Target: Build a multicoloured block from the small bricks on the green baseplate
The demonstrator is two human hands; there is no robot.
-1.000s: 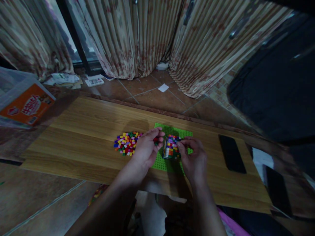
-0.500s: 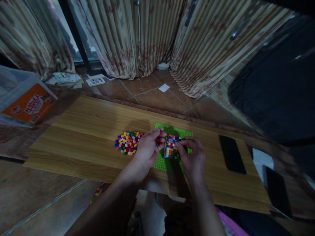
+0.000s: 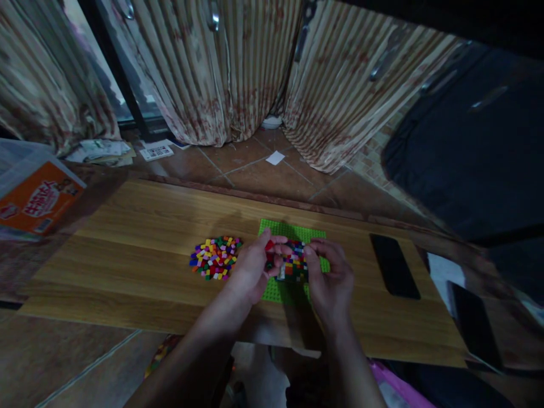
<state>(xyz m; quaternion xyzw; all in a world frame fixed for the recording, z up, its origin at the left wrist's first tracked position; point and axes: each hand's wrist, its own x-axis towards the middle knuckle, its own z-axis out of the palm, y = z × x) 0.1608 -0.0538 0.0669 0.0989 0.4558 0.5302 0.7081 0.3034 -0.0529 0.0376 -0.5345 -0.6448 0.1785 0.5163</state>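
Note:
My left hand (image 3: 254, 264) is curled around small red toy bricks (image 3: 269, 246), over the left part of the green baseplate (image 3: 276, 291). Beside its fingertips stands a block built of many-coloured bricks (image 3: 294, 264) on that baseplate. My right hand (image 3: 331, 272) is at the block's right side, thumb and forefinger pinched near its upper right corner. Whatever sits in that pinch is too small to make out. Left of my left hand, loose coloured bricks (image 3: 215, 258) lie in a pile on the wooden table.
The wooden table (image 3: 127, 249) stretches left and right of the baseplate. A black phone-like slab (image 3: 394, 265) lies on its right part, with another dark slab (image 3: 475, 323) beyond the edge. A clear plastic box (image 3: 38, 192) with an orange label stands left. Striped curtains (image 3: 191, 73) hang behind.
My left hand has moved right, closer to the block, and its fingers now cover part of it. My right hand stays pinched by the block's upper right. The camera view has shifted slightly.

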